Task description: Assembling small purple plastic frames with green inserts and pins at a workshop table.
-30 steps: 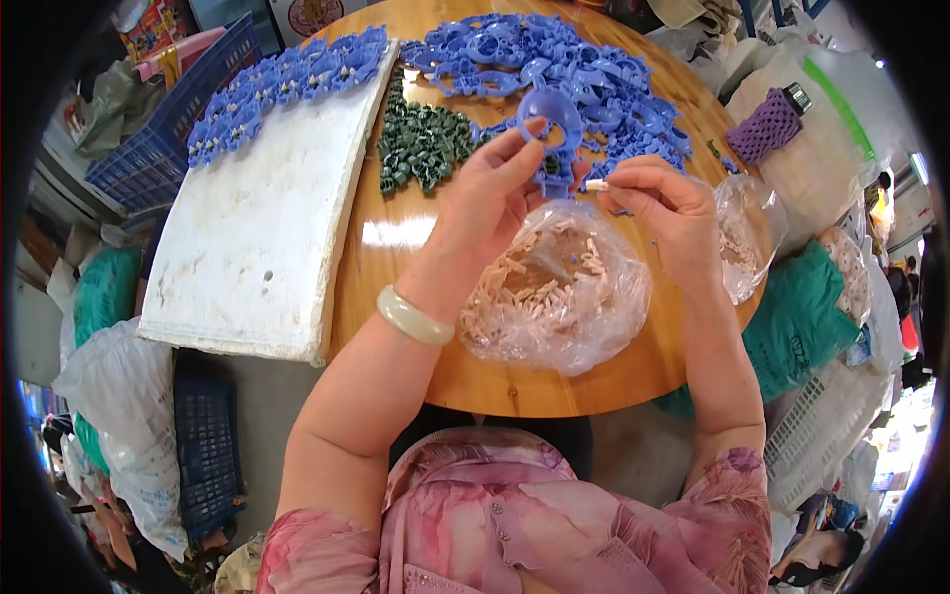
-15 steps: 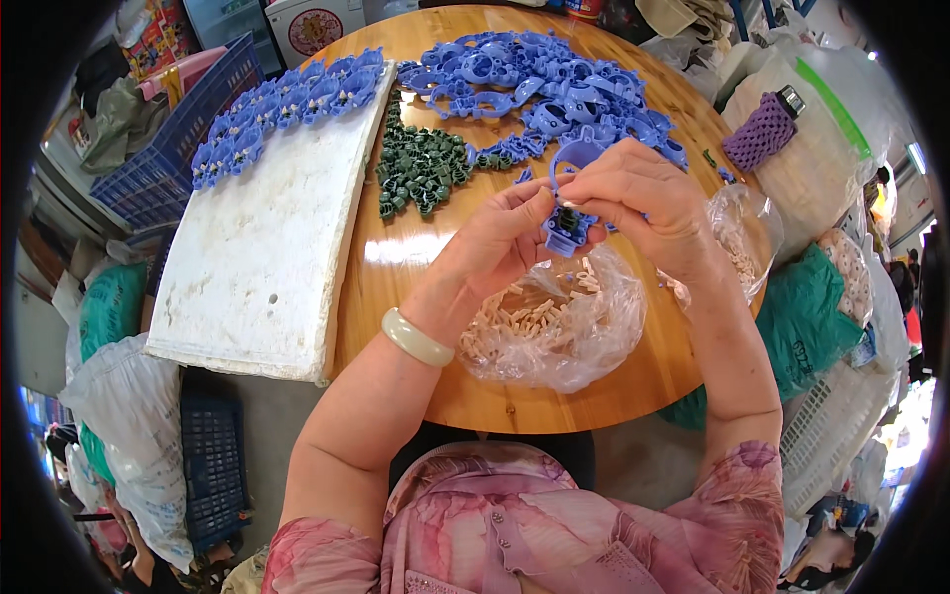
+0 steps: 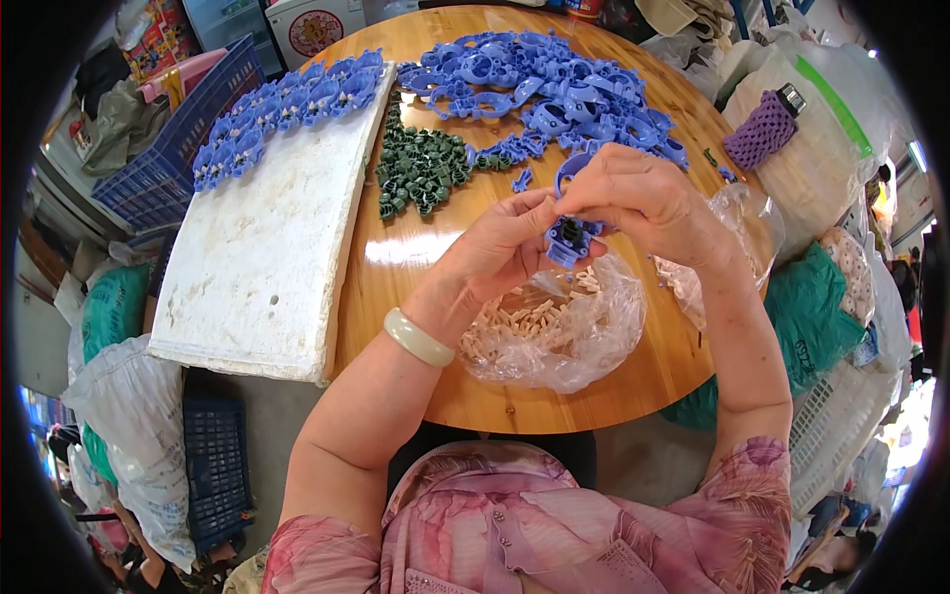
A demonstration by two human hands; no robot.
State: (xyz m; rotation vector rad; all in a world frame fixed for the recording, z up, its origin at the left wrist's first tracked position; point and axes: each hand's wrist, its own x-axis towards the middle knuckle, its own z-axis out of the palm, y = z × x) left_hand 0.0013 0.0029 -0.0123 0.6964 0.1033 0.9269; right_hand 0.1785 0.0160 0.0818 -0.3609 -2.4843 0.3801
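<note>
Both hands meet over the middle of the round wooden desk (image 3: 416, 287), and the grip is a shared one: the left hand (image 3: 500, 252) pinches the lower end of a small blue plastic piece (image 3: 568, 238) between thumb and fingertips, narrow and closed on it, while the right hand (image 3: 638, 198) curls over its upper ring from the far side, fingers also closed on it. A dark green insert shows in the pocket of the piece, so the work in hand looks like seating a small part into it; to do that well, it seems wise to keep the piece steady with the left pinch, press straight rather than at a slant, and hold it low over the bag so nothing dropped rolls away. Just below the hands lies an open clear plastic bag (image 3: 594, 346), crinkled and glossy, with pale beige pegs (image 3: 510, 327) heaped inside. A smooth pale bangle (image 3: 418, 338) circles the left wrist. Farther off, a heap of green clips (image 3: 421, 168), small and knobbly, sits left of centre, and beyond it a tangle of loose blue pieces (image 3: 554, 84) spreads across the far side. To the left a white foam board (image 3: 267, 247), matte and scuffed, overhangs the edge, with a row of blue pieces (image 3: 282, 104) lined along its far end.
</note>
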